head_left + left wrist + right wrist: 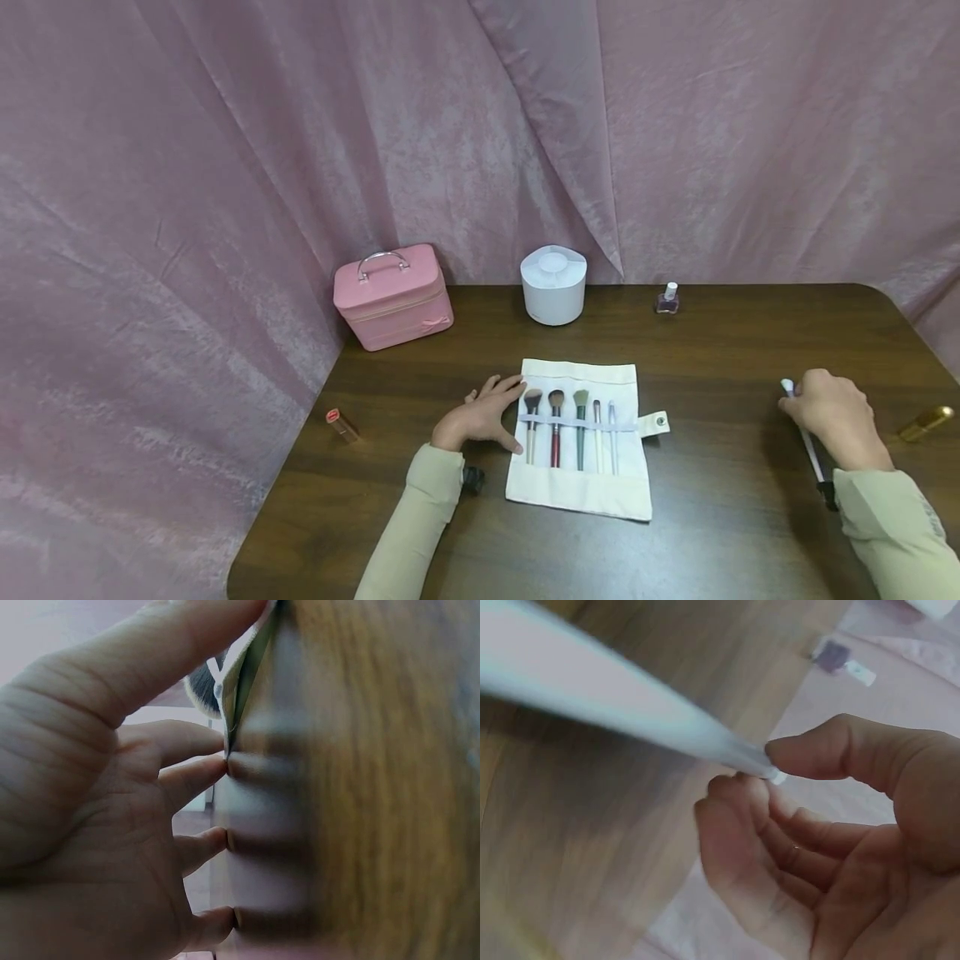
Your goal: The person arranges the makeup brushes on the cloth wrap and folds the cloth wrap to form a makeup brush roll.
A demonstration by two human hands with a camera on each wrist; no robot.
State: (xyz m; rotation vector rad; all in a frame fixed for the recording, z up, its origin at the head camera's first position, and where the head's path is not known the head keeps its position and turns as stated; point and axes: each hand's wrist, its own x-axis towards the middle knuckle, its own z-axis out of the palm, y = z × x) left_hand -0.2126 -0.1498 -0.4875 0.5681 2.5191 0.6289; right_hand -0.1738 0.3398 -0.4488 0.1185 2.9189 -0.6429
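Note:
A white cloth brush roll [577,492] lies unrolled on the table, with several makeup brushes [556,421] side by side under its elastic band. My left hand [487,417] rests at the roll's left edge, fingers spread and fairly straight. In the left wrist view, fingertips [217,836] touch the table and the thumb reaches over the cloth edge. Far to the right, my right hand [828,412] pinches a slender white makeup brush [810,454] between thumb and fingers near its tipped end. The pale handle [630,697] slants across the right wrist view; the tip is mostly hidden by the fingers.
Along the back stand a pink case [393,296], a white round organizer [553,292] and a nail polish bottle [667,300]. A red lipstick-like tube [342,425] is at left; a gold tube [925,424] lies right of my right hand. Pink curtains hang behind.

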